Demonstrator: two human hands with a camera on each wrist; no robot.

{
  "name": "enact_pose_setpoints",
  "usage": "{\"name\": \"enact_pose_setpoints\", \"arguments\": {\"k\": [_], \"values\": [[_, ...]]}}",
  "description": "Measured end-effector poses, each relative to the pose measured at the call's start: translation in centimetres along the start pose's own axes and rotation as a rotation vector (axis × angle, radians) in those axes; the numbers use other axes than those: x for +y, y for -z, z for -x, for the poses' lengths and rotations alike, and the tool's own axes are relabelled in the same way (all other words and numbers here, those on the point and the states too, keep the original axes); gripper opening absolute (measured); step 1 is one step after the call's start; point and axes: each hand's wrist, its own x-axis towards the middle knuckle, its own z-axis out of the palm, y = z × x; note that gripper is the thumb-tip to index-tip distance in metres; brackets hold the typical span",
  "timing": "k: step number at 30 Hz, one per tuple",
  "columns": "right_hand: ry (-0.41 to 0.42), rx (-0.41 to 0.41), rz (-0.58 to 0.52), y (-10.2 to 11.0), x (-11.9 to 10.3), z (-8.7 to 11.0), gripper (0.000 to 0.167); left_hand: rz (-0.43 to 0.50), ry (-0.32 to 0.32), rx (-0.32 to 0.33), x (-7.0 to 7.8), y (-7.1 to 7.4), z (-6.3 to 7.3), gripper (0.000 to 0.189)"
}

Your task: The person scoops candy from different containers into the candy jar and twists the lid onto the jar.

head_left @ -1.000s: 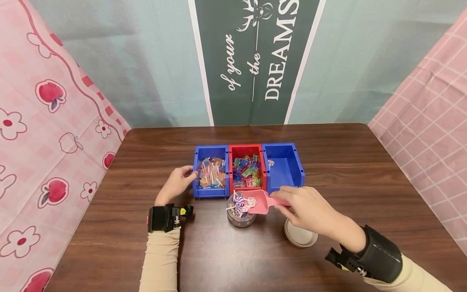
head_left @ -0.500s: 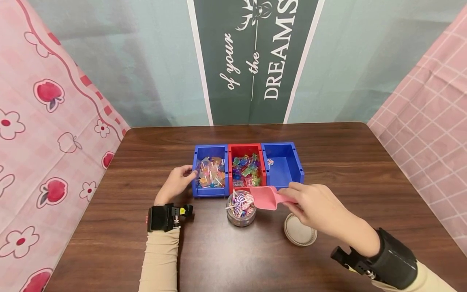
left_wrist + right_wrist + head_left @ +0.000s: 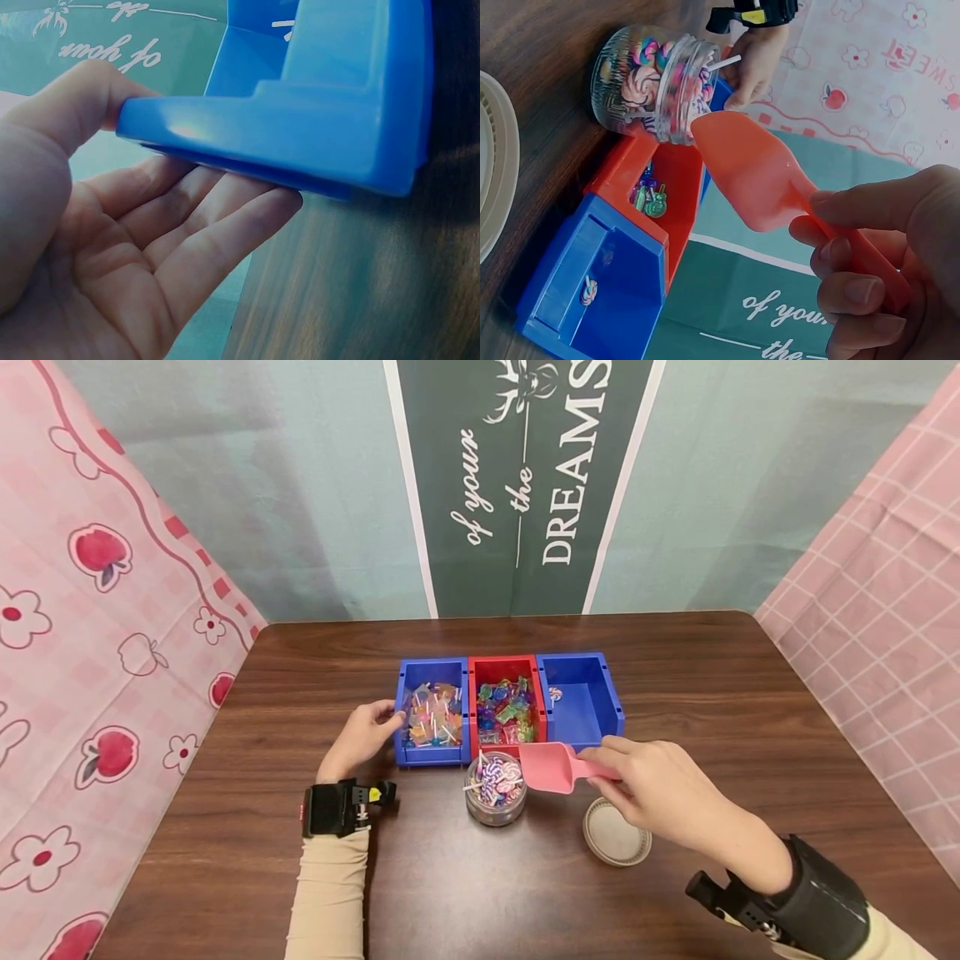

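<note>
My right hand (image 3: 660, 785) grips the handle of a pink scoop (image 3: 547, 767), whose bowl carries nothing. Beside the scoop stands a glass jar (image 3: 641, 82) full of swirl lollipops (image 3: 498, 779), with some sticks poking above its rim. My left hand (image 3: 362, 739) holds the side wall of the left blue bin (image 3: 262, 135), thumb at the rim and fingers against the outside. That bin holds small clear-wrapped lollipops (image 3: 435, 718). Colourful candies (image 3: 510, 710) fill the red bin (image 3: 504, 669) in the middle. A lone swirl candy (image 3: 555, 693) lies in the right blue bin (image 3: 581, 714).
A round pale lid (image 3: 617, 833) lies on the brown wooden table (image 3: 450, 893), right of the jar and below my right hand. The three bins stand joined in a row behind the jar. Curtains (image 3: 322, 485) hang along the table's back and sides.
My right hand has drawn the scoop rightward off the jar. The swirl lollipops that were on the scoop now lie on top of the jar's contents. My left hand stays put.
</note>
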Motion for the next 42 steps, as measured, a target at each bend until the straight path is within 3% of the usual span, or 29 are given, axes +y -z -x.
{"name": "enact_pose_setpoints", "arguments": {"k": [6,14,23,28,42], "values": [[-0.03,-0.001,-0.003,-0.1,0.2,0.4,0.027,0.002,0.011,-0.005,0.0,0.0,0.0,0.039],[-0.136,-0.004,0.001,-0.2,1.2,1.4,0.02,-0.005,0.009,0.001,0.0,0.0,0.1,0.04],[-0.444,-0.075,-0.055,-0.6,2.4,1.5,0.018,-0.005,-0.005,0.011,0.0,0.0,0.1,0.039],[-0.553,-0.107,-0.101,-1.7,2.8,1.2,0.011,-0.001,0.009,-0.004,0.1,0.0,0.1,0.041],[-0.65,-0.128,-0.126,-4.6,3.5,-0.6,0.023,-0.004,0.013,-0.01,0.0,0.0,0.1,0.041]]}}
